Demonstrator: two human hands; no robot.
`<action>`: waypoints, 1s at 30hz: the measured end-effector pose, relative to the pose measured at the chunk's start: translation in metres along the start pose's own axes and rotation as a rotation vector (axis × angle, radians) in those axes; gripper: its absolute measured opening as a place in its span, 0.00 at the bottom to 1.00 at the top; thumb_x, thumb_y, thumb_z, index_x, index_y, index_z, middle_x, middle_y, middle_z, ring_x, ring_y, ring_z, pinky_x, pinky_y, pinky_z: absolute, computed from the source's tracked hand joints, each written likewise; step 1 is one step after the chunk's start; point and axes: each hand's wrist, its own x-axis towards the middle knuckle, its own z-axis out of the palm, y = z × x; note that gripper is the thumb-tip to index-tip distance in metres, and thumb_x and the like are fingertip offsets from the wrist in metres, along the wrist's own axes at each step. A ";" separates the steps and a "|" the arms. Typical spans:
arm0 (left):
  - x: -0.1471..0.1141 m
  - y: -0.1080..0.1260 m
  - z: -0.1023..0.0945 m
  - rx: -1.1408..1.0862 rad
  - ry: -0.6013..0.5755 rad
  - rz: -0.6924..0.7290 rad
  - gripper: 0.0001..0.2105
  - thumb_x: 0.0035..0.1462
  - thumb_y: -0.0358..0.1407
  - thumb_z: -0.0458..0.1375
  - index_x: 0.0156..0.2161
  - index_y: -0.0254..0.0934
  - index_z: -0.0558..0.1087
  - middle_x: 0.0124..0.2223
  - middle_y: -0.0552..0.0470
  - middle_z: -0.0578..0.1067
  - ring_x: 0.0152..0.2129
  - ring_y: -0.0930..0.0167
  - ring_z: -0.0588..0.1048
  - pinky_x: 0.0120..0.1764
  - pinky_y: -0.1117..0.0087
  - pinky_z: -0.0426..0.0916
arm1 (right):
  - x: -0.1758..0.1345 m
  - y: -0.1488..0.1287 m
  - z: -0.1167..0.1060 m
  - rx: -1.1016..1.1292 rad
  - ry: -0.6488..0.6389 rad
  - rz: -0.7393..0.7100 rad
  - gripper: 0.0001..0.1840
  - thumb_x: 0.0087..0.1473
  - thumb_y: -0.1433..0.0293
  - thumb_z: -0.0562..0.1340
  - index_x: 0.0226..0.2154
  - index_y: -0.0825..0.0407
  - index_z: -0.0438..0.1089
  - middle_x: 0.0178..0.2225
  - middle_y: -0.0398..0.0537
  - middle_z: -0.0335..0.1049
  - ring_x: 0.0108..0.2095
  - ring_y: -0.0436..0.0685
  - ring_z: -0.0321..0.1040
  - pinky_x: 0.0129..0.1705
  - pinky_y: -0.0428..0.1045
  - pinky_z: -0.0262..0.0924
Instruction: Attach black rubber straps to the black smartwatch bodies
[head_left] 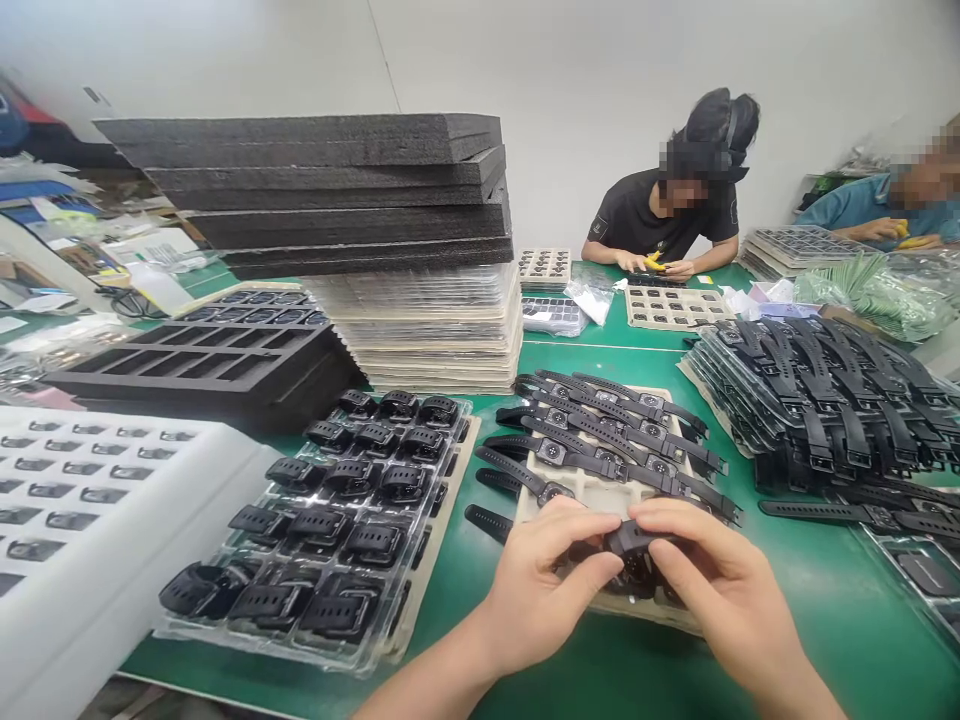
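Note:
Both my hands hold one black smartwatch [634, 545] by its strap, over the near end of a cream tray [611, 492]. My left hand [544, 575] pinches the strap from the left, thumb below and fingers above. From the other side my right hand [709, 565] grips it with thumb and fingers. Parts of the watch are hidden behind my fingers. Several watches with straps laid out flat [600, 435] rest in rows across the far part of the tray. To the left, a clear plastic tray [356, 660] carries rows of watches with straps curled closed.
Stacked trays with black foam slabs [337, 195] on top rise at the back left. White foam with slots [135, 540] stands at the near left. More strapped watches [832, 390] lie piled on trays at right. Two people [664, 225] work across the green table [817, 600].

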 end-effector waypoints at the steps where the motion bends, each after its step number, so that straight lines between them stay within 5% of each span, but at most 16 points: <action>1: 0.001 -0.001 -0.001 0.011 -0.004 0.028 0.14 0.62 0.27 0.63 0.52 0.43 0.79 0.42 0.48 0.83 0.38 0.68 0.78 0.42 0.70 0.75 | 0.001 0.000 0.000 0.006 -0.013 -0.006 0.10 0.63 0.70 0.66 0.43 0.38 0.80 0.44 0.41 0.83 0.46 0.55 0.81 0.48 0.43 0.75; 5: 0.003 -0.001 -0.005 0.081 -0.032 0.084 0.18 0.63 0.25 0.61 0.55 0.43 0.77 0.45 0.48 0.84 0.41 0.68 0.78 0.44 0.70 0.76 | 0.003 0.001 0.001 -0.019 -0.088 -0.033 0.13 0.63 0.72 0.66 0.44 0.37 0.81 0.43 0.41 0.84 0.44 0.55 0.81 0.47 0.44 0.75; 10: 0.000 0.002 0.000 0.142 -0.071 0.077 0.18 0.64 0.26 0.60 0.57 0.40 0.75 0.46 0.46 0.83 0.41 0.67 0.78 0.43 0.68 0.77 | -0.003 0.004 0.006 -0.036 -0.018 -0.042 0.17 0.63 0.71 0.66 0.49 0.35 0.80 0.46 0.41 0.83 0.45 0.56 0.81 0.48 0.45 0.75; 15: 0.001 0.002 0.003 0.033 0.036 0.041 0.07 0.65 0.33 0.63 0.47 0.38 0.75 0.38 0.48 0.83 0.32 0.70 0.81 0.34 0.74 0.77 | -0.010 0.007 0.008 0.085 -0.027 0.196 0.09 0.64 0.63 0.66 0.44 0.39 0.83 0.39 0.45 0.84 0.35 0.56 0.79 0.38 0.45 0.74; 19: 0.009 0.000 -0.001 0.233 0.009 0.379 0.04 0.67 0.33 0.61 0.44 0.36 0.76 0.32 0.50 0.82 0.29 0.71 0.79 0.35 0.71 0.78 | -0.010 0.006 0.009 0.373 -0.125 0.499 0.14 0.62 0.54 0.67 0.41 0.45 0.83 0.19 0.41 0.70 0.20 0.50 0.66 0.24 0.43 0.64; 23: 0.013 0.001 0.001 0.577 0.072 0.662 0.07 0.67 0.27 0.58 0.47 0.31 0.76 0.35 0.46 0.81 0.32 0.69 0.77 0.33 0.69 0.78 | -0.007 -0.005 0.015 0.531 -0.094 0.603 0.17 0.48 0.57 0.77 0.39 0.46 0.80 0.26 0.41 0.74 0.24 0.50 0.67 0.27 0.44 0.65; 27: 0.013 0.002 0.001 0.846 0.145 0.956 0.07 0.62 0.22 0.59 0.35 0.31 0.79 0.35 0.46 0.76 0.33 0.69 0.71 0.27 0.71 0.75 | -0.006 -0.016 0.021 0.632 -0.012 0.634 0.16 0.42 0.61 0.80 0.28 0.49 0.76 0.31 0.45 0.80 0.30 0.55 0.75 0.36 0.48 0.71; 30: 0.011 0.001 0.001 0.897 0.181 1.055 0.12 0.57 0.20 0.63 0.25 0.35 0.76 0.36 0.48 0.72 0.33 0.70 0.67 0.24 0.74 0.73 | -0.010 -0.019 0.023 0.673 -0.009 0.633 0.17 0.43 0.59 0.79 0.27 0.50 0.75 0.28 0.46 0.79 0.26 0.56 0.76 0.33 0.50 0.73</action>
